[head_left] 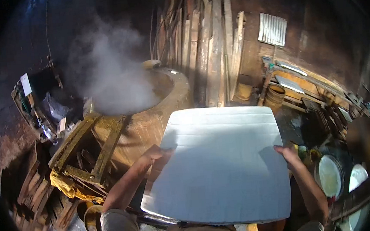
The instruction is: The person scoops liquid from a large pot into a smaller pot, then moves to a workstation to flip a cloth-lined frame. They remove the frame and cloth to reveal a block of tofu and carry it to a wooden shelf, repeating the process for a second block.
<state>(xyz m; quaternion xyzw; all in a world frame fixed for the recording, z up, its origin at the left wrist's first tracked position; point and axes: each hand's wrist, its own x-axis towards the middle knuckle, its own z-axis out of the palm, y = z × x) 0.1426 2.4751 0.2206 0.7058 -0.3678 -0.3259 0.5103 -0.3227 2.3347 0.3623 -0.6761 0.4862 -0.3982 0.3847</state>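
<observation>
- The white slab (221,164) seemed stiff, probably light — it spanned flat without sagging.
- The left hand (155,154) and right hand (289,153) clasped opposite side edges — fingers curled onto it.

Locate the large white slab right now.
In the head view the white slab is centre and low, gripped at its side edges by the left hand and right hand, just in front and right of the steaming vat.

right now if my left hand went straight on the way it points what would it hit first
Your left hand grips the white slab, so that comes first. Beyond it, the line leads to the wall of the steaming vat, though depth is unclear.
</observation>
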